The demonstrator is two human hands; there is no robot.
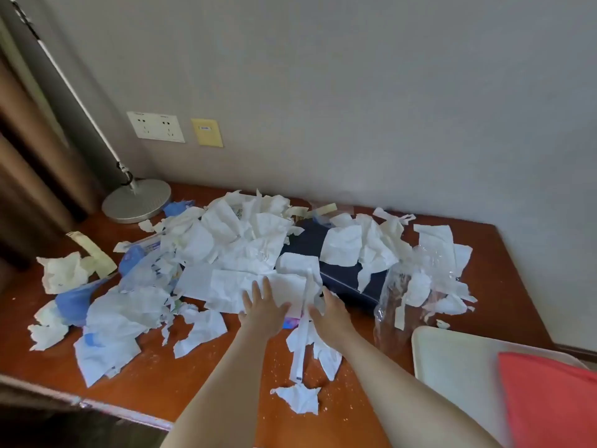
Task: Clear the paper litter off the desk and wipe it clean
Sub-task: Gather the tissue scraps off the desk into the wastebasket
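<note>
Torn white paper and tissue litter (239,247) is heaped across the reddish-brown desk (200,383), with more scraps (300,399) near the front edge. My left hand (263,310) lies flat with straight fingers on a white sheet at the front of the heap. Close beside it, my right hand (329,310) touches the sheet's right edge and a long paper strip; its fingertips are partly hidden by paper. Neither hand visibly grips anything. Small crumbs speckle the desk surface.
A dark blue box (342,279) lies under the paper right of centre. Crumpled clear plastic (413,286) sits right of it. Blue plastic bits (72,302) lie at left. A lamp base (137,200) stands at back left. A chair back (452,360) with a red cushion (549,399) is near right.
</note>
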